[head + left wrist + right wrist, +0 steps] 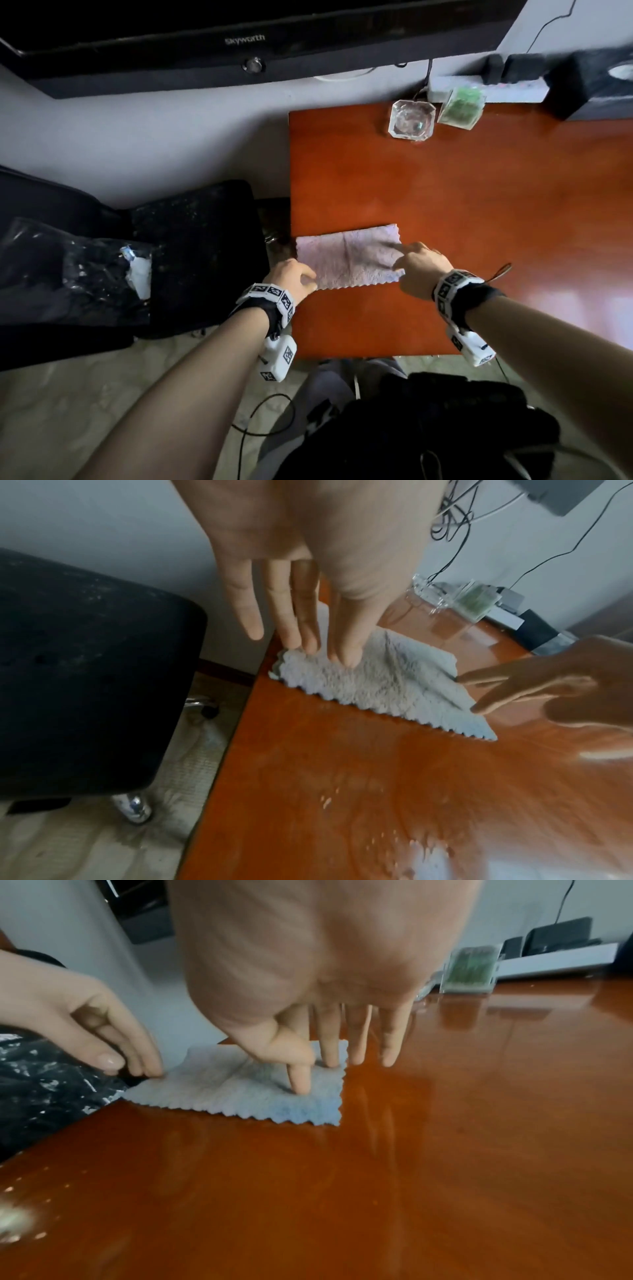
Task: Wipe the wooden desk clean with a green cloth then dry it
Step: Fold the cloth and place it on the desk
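A pale grey-lilac cloth [346, 255] [369, 685] [240, 1093] with zigzag edges lies flat on the reddish wooden desk [479, 205] [342, 777] [445, 1150], close to its left edge. My left hand [294, 277] [308, 615] [85, 1020] rests straight fingertips on the cloth's near-left corner. My right hand [418, 267] [325, 988] [565, 685] presses the cloth's right edge with straight fingers; the outer two fingers hang over bare wood. Neither hand grips the cloth.
A glass ashtray [411, 120], a clear box with green contents [460, 106] and a power strip [486, 89] stand at the desk's back. A black chair [191, 253] is left of the desk. Wet smears [411, 845] show near the front edge.
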